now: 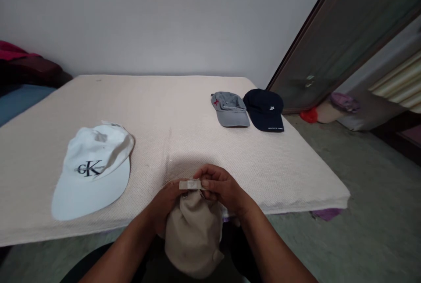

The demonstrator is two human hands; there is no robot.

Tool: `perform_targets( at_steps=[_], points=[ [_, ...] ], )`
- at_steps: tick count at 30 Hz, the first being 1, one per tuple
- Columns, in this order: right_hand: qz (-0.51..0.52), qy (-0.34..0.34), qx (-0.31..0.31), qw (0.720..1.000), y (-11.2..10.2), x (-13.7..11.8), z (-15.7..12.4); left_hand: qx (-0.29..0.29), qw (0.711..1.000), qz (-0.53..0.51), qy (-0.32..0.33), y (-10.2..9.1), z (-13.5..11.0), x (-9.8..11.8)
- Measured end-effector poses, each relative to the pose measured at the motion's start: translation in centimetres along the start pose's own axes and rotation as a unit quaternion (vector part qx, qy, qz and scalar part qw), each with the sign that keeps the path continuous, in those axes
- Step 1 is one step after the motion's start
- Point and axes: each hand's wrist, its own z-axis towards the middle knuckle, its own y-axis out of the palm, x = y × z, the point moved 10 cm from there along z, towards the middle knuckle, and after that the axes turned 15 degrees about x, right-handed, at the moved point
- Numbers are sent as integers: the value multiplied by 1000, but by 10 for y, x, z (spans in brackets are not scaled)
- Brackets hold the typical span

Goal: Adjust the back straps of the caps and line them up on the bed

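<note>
Between my two hands is a beige cap (194,234), held over my lap at the near edge of the bed. Its back strap (192,184), with a small pale label, faces up. My left hand (164,202) grips the cap along its left side, fingers partly hidden behind it. At the strap's right end, my right hand (220,186) pinches the strap between thumb and fingers. To the left lies a white cap (95,164) with dark letters on its front, its crown partly sunken.
A grey cap (230,107) and a navy cap (264,108) sit side by side at the bed's right. The bed (154,98) has a cream cover and meets a pale wall (148,19). A dark wardrobe (329,41) stands right, beyond the bed. Grey floor (371,186) shows at right.
</note>
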Motion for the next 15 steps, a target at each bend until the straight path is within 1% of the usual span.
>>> perform_targets(
  at_steps=[2, 4, 6, 8, 11, 15],
  points=[
    [-23, -9, 15, 1000, -2, 0, 2, 15, 1000, -12, -7, -5, 1, -2],
    [-38, -14, 30, 999, -5, 0, 3, 28, 998, -49, -31, -9, 3, -8],
    [-37, -15, 36, 999, -6, 0, 4, 20, 994, -92, -57, -8, 3, -15],
    [-31, -16, 29, 999, -6, -1, 3, -2, 990, -120, -71, -3, 2, -18],
    [-23, -6, 6, 1000, -2, 0, 1, -21, 991, -116, -68, 1, 1, -17],
    [-18, 3, -10, 1000, 3, 0, -1, -14, 994, -96, -57, 0, 0, -13]
  ],
)
